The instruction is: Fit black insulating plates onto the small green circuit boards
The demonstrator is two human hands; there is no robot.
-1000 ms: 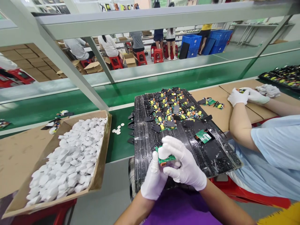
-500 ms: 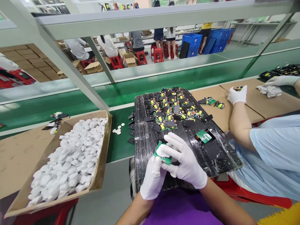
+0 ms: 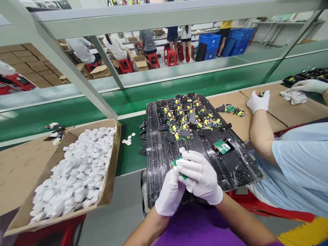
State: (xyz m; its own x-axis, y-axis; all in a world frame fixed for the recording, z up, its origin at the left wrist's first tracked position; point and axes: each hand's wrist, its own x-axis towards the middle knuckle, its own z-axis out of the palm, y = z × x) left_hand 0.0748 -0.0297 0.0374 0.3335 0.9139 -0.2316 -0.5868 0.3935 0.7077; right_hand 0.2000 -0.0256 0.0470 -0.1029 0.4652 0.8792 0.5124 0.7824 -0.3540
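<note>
Both my hands wear white gloves and meet above the near part of a black board. My left hand grips a small green circuit board from the left and below. My right hand lies over it from the right, fingers together and pressed against it, so most of the circuit board is hidden. Just past the right fingertips shows a small white bit; whether it is glove or a white disc I cannot tell. Another circuit board lies green side up on the right, on a black piece.
Many assembled circuit boards with black plates crowd the far part of the black board. At left, a cardboard box holds white pieces; several white discs lie beside it. A co-worker's gloved hand holds a part at right.
My right fingers have come together and moved over the circuit board, covering more of it. The white bit now shows beyond their tips. The view has shifted slightly.
</note>
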